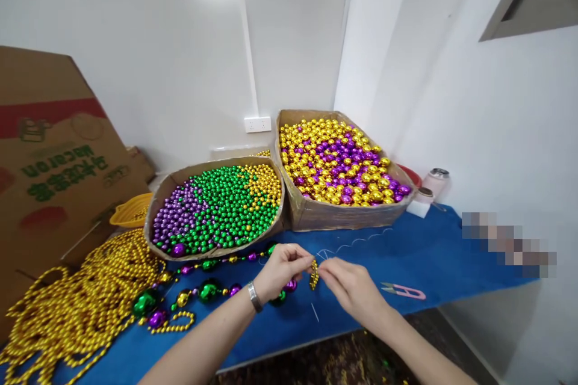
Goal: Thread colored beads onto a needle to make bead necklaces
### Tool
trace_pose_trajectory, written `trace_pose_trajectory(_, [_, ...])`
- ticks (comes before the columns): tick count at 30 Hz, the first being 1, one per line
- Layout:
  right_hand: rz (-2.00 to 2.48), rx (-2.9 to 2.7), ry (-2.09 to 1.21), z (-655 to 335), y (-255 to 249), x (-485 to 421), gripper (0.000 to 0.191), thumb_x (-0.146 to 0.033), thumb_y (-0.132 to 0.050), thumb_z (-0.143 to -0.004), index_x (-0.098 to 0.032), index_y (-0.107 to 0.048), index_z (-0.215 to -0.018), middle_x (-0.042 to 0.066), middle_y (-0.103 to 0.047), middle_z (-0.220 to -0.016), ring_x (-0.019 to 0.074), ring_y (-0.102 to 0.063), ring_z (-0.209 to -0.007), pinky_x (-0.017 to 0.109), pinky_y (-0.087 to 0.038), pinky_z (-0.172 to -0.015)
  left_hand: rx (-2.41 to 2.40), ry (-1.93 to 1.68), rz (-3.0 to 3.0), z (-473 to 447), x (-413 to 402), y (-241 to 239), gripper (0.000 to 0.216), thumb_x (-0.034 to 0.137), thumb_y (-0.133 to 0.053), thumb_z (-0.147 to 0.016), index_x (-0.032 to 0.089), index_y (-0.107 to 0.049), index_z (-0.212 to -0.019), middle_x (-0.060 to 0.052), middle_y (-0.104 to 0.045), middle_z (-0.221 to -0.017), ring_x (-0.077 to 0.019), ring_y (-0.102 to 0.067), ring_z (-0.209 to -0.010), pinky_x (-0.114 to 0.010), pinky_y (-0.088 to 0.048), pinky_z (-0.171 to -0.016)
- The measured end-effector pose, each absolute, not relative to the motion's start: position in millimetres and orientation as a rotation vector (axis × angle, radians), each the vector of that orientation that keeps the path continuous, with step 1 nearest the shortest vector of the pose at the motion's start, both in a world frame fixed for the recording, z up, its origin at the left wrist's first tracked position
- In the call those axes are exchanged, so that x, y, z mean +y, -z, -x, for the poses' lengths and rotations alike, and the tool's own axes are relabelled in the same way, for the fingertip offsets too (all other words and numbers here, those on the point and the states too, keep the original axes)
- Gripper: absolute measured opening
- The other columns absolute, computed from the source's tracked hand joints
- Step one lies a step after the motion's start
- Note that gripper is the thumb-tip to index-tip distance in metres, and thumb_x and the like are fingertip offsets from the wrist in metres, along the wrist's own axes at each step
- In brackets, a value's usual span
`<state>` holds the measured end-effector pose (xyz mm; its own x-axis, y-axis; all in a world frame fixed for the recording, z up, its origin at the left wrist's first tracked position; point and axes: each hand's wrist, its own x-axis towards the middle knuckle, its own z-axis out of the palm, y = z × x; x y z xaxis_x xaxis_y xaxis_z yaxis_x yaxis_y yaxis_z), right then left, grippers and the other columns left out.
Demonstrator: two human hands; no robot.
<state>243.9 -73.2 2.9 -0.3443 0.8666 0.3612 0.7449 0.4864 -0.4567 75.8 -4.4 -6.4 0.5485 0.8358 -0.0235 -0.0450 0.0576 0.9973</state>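
Note:
My left hand (280, 272), wearing a metal-band watch (254, 297), is closed in a pinch on a short gold bead strand (313, 277) that dangles from its fingertips. Just to the right, my right hand (350, 287) pinches at a thin white thread (322, 254), which curls away over the blue tabletop; its exact grip is partly hidden. Behind and below my left wrist runs a string of green, purple and gold beads of mixed sizes, with a large green bead (209, 290). It ends in a small gold bead loop (176, 323) at the left.
Pink-handled thread snips (404, 291) lie right of my hands, and a white needle-like stick (315, 312) near the front edge. Behind stand a box of small beads (214, 255) and a box of larger beads (347, 216). Gold bead strands (81, 301) heap at left.

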Motion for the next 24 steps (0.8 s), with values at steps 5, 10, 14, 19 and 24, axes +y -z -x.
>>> trace_pose_trajectory(5, [1.265,-2.035,-0.486,-247,-5,-73,0.025,-0.036,-0.041,-0.093,-0.022,-0.061,-0.087,0.004,-0.063,-0.083,0.0155,-0.058,-0.077,0.026,-0.042,-0.07,0.752,-0.82,-1.634,-67,-12,-3,0.023,0.034,-0.065,-0.076,0.012,-0.067,-0.083,-0.004,-0.067,-0.069,-0.0088,-0.052,-0.049,-0.02,-0.04,-0.046])
trace_pose_trajectory(10, [1.202,-1.699,-1.179,-250,-1,-52,0.039,-0.047,-0.032,-0.094,-0.018,-0.056,-0.103,0.002,-0.062,-0.077,0.0083,-0.048,-0.051,0.021,-0.038,-0.05,0.558,-0.989,-2.203,-61,-17,-13,0.018,0.018,-0.053,-0.086,0.016,-0.067,-0.096,-0.006,-0.07,-0.08,-0.0141,-0.064,-0.075,-0.024,-0.048,-0.072])
trace_pose_trajectory(14, [1.105,-1.756,-1.412,-242,12,-44,0.047,-0.052,-0.028,-0.093,-0.014,-0.052,-0.108,0.004,-0.065,-0.07,0.0042,-0.033,-0.036,0.017,-0.026,-0.036,0.498,-1.111,-2.381,-59,-11,-11,0.021,0.013,-0.05,-0.086,0.018,-0.065,-0.1,-0.007,-0.071,-0.084,-0.0144,-0.065,-0.078,-0.024,-0.048,-0.072])
trace_pose_trajectory(19, [1.097,-1.834,-1.381,-239,16,-42,0.047,-0.055,-0.036,-0.09,-0.013,-0.057,-0.099,0.003,-0.065,-0.066,0.0044,-0.035,-0.034,0.018,-0.028,-0.036,0.5,-1.096,-2.507,-55,-10,-8,0.024,0.015,-0.049,-0.087,0.022,-0.064,-0.103,-0.005,-0.071,-0.084,-0.0149,-0.064,-0.076,-0.026,-0.047,-0.072])
trace_pose_trajectory(24, [1.25,-1.82,-0.937,-248,2,-52,0.031,-0.043,-0.043,-0.091,-0.018,-0.061,-0.084,0.005,-0.062,-0.08,0.0143,-0.056,-0.07,0.024,-0.04,-0.062,0.715,-0.984,-2.431,-55,-14,-7,0.023,0.019,-0.046,-0.087,0.02,-0.065,-0.102,-0.008,-0.069,-0.088,-0.0183,-0.062,-0.079,-0.029,-0.045,-0.072])
